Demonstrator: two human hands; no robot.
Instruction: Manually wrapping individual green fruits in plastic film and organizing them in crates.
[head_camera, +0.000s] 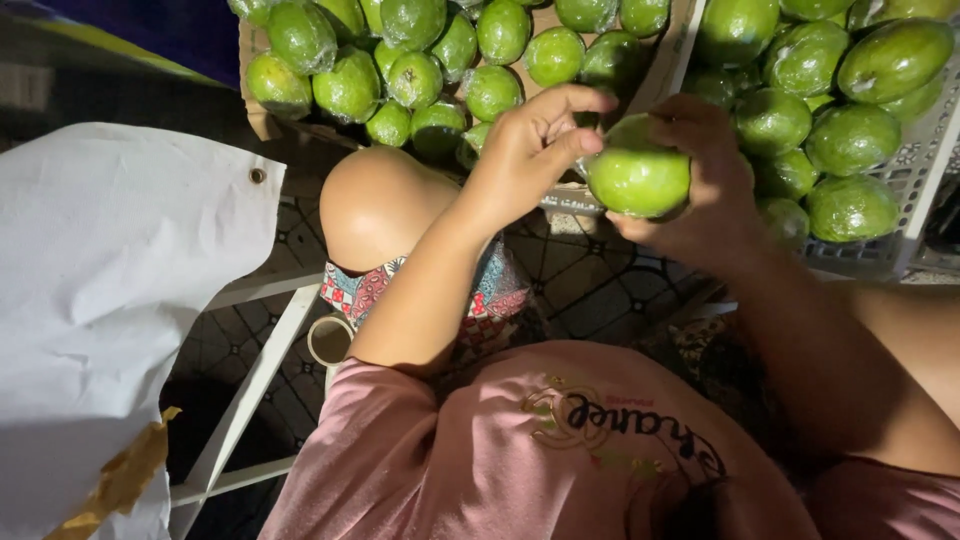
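Head view, green mango lying crosswise, long axis left to right, right hand clasped behind it, left hand fingertips pinching its left end.

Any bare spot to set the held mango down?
Free: dark patterned floor between the knee and the white crate. Crowded: cardboard box and crate are both packed with green mangoes. Both hands, left and right, hold one mango.

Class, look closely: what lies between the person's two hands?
In the head view, a green mango sits between the left hand and right hand, touched by both.
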